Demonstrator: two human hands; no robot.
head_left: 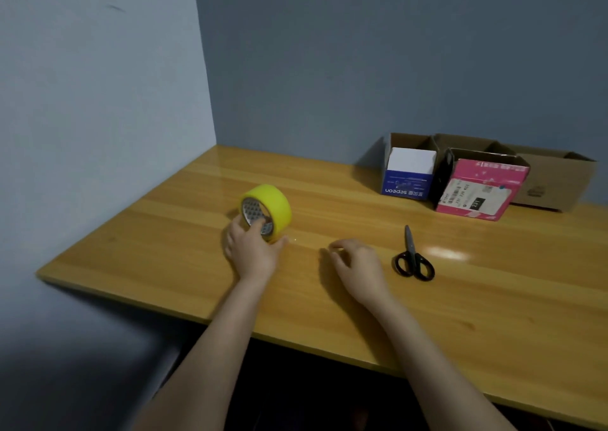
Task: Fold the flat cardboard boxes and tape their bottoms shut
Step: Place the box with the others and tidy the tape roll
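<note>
A yellow tape roll stands on its edge on the wooden table, left of centre. My left hand grips it from the near side, with fingers in its core. My right hand rests on the table to the right with fingers curled and nothing visible in it. Three boxes stand upright with open tops at the back right: a blue and white box, a pink box and a plain brown box.
Black-handled scissors lie shut on the table right of my right hand. Blue walls enclose the table on the left and at the back. The table's near edge runs diagonally below my forearms.
</note>
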